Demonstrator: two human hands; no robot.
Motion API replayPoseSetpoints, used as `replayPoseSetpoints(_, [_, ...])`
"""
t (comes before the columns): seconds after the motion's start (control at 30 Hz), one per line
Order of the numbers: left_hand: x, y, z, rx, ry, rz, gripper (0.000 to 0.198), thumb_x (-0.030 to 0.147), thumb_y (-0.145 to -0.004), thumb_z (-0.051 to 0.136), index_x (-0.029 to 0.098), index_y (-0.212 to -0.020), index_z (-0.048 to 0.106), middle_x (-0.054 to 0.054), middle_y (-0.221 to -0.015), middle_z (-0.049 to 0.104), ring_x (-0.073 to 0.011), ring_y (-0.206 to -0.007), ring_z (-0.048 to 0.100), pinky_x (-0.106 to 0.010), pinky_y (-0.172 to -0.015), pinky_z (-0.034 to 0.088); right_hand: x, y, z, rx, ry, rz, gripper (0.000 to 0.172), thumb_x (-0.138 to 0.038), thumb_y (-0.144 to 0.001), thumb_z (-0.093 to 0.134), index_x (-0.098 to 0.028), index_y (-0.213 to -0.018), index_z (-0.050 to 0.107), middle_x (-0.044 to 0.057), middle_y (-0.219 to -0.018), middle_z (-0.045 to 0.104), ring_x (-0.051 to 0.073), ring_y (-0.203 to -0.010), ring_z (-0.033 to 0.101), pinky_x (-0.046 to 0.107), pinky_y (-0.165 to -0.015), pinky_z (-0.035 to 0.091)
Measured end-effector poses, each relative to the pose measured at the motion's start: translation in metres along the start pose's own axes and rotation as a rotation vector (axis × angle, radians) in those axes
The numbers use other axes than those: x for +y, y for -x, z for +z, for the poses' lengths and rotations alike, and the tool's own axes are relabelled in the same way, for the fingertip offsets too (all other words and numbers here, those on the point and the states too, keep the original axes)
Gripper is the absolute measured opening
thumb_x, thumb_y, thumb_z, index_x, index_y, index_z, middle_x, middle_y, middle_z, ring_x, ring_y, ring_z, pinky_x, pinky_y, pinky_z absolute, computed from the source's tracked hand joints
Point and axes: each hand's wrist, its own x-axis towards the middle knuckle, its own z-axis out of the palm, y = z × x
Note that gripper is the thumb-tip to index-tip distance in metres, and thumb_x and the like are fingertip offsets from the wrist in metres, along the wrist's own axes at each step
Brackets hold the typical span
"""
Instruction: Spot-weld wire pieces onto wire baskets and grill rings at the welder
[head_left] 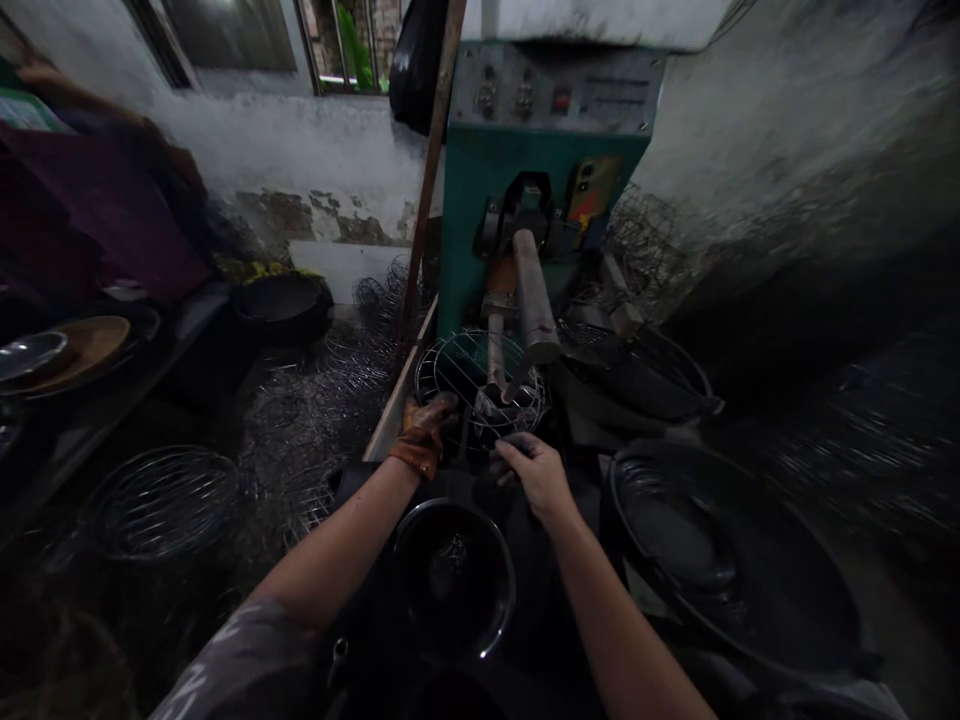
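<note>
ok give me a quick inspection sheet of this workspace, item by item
surface: dark low work area in front of the green machine; its own top is hard to make out
job's things: round wire basket under the machine's metal arm
clutter: more wire baskets heaped at left, dark bowl between the forearms, large black basins at right
hands: left hand in a worn brown glove on the basket's rim; right hand bare, at the basket's near edge, grip unclear
cables: nothing seen
surroundings: peeling white wall, window, black bag hanging, plates on a shelf at left
</note>
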Motion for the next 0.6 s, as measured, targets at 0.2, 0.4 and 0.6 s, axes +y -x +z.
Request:
replayPoseSetpoints(0.2, [0.005, 0.009, 0.008, 0.080, -0.026, -0.079, 0.067, 0.018, -0.061, 0.090, 0.025, -0.121, 0.060, -0.003, -0.101, 0.072, -0.0193, -0.077, 0.072, -0.029, -0.064, 0.059, 0.001, -0.015, -0.011, 0.146, 0.107, -0.142, 0.036, -0.051, -0.057, 0.085, -0.019, -0.064, 0.070, -0.003, -0.052, 0.056, 0.013, -0.049, 0.048, 0.022, -0.043, 0.039])
replayPoseSetpoints(0.4, [0.003, 0.008, 0.008, 0.104, 0.006, 0.019, 0.064, 0.014, -0.056, 0.088, 0.023, -0.113, 0.061, -0.004, -0.109, 0.071, -0.0185, -0.083, 0.071, -0.030, -0.068, 0.060, -0.004, -0.006, -0.004, 0.137, -0.074, -0.052, 0.050, -0.059, -0.058, 0.092, -0.019, -0.077, 0.069, 0.001, -0.063, 0.067, 0.018, -0.052, 0.064, 0.028, -0.046, 0.057])
replayPoseSetpoints(0.6, [0.001, 0.002, 0.006, -0.008, 0.015, -0.077, 0.038, 0.016, -0.066, 0.085, 0.020, -0.095, 0.061, -0.001, -0.082, 0.067, -0.0163, -0.068, 0.066, -0.027, -0.061, 0.055, 0.012, -0.011, 0.005, 0.115, 0.002, -0.092, 0.059, -0.074, -0.063, 0.084, -0.020, -0.083, 0.073, 0.006, -0.072, 0.073, 0.026, -0.056, 0.070, 0.035, -0.048, 0.060])
